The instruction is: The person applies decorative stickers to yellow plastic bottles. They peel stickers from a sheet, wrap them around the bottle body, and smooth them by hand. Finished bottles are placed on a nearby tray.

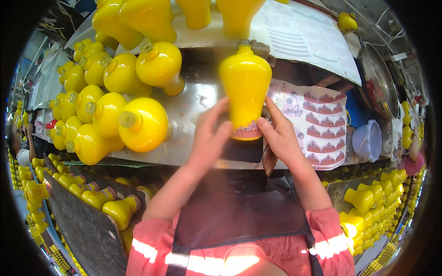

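Observation:
A glossy yellow bottle [246, 83] with a short narrow neck stands out in front of me, its neck pointing away and its narrow foot toward me. Around the foot runs a pink and purple patterned decal band [247, 131]. My left hand [211, 134] grips the lower left side, its fingers partly hidden behind the bottle. On the other side, my right hand [280, 133] has its thumb pressed at the decal's edge, with the fingers along the bottle's side. To the right lies a white sheet of matching decals [325, 120].
Several plain yellow bottles [143, 124] lie on the metal table [195, 108] at left, necks toward me. More stand at the far edge. A lilac bucket [367, 140] is at right. Boards with decorated bottles [122, 212] sit low left, and more bottles [359, 199] low right.

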A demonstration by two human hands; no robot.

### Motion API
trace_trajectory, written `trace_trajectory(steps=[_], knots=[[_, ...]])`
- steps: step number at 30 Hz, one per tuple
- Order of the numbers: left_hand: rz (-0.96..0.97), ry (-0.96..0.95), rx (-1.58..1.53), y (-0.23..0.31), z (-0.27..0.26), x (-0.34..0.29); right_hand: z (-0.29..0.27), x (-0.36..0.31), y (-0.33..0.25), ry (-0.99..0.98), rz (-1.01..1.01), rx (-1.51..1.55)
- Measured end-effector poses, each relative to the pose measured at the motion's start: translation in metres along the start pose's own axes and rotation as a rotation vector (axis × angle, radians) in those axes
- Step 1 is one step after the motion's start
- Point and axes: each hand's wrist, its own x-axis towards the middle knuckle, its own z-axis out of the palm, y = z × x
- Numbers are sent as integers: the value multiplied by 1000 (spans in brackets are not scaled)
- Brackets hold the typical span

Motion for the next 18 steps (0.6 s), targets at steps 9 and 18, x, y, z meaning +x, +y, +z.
trace_trajectory(steps=[9, 18], knots=[[-32, 59, 51, -4, 8, 0, 5, -1, -5, 9, 17, 4], [-69, 45, -25, 0, 8, 0, 6, -1, -8, 38, 64, -66]])
